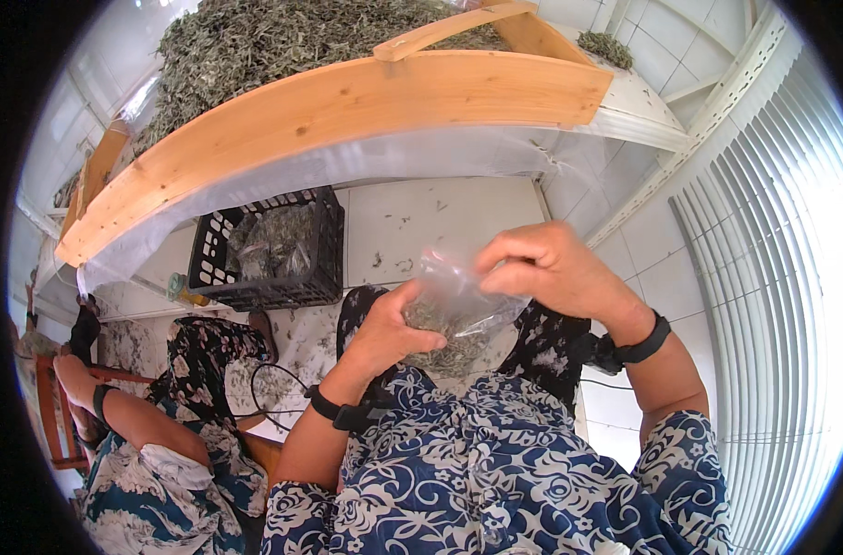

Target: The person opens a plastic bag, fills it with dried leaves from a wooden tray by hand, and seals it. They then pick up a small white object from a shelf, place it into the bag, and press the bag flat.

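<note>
Head view: at far left I see a co-worker (148, 435), then a black crate (327, 250) holding clear packets (271, 254); next, the left hand (389, 328) has its grip curled around a clear bag (458, 313) before a patterned shirt (486, 453), while the right hand (551, 268) has its grip nearly closed at the bag's upper right side, whether pinching plastic I cannot tell

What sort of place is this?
Probably a small workroom for dried herbs: a wooden-sided tray is heaped with dried leaves, a black crate holds filled clear bags, and the person's left hand grips another plastic bag.
</note>
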### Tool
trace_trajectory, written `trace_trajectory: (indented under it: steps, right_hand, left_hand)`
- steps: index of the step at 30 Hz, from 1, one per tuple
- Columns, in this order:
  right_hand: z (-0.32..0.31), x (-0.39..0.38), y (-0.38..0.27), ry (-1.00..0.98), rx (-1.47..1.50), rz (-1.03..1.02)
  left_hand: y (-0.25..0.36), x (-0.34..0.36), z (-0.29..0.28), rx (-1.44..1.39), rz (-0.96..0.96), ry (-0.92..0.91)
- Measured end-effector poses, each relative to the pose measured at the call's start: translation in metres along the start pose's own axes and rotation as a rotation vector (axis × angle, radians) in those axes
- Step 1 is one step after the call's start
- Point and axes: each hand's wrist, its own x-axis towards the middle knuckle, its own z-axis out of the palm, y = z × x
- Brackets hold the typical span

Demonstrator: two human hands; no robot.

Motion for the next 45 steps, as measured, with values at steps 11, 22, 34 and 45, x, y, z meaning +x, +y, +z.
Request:
trace_trajectory:
  steps: [11,22,34,45]
  right_hand:
    - [0.009,0.014,0.024,0.018,-0.252,-0.128]
    - [-0.019,0.003,0.056,0.329,0.248,0.047]
    - [0.045,-0.107,0.285,0.132,-0.740,0.553]
    - [0.032,-0.122,0.277,0.301,-0.381,0.559]
  left_hand:
    - [0.014,0.009,0.014,0.043,0.010,-0.112]
    - [-0.018,0.002,0.012,-0.471,-0.202,-0.032]
    - [-0.146,-0.058,-0.079,-0.577,-0.323,0.432]
    - [-0.178,-0.074,-0.112,0.271,-0.110,0.209]
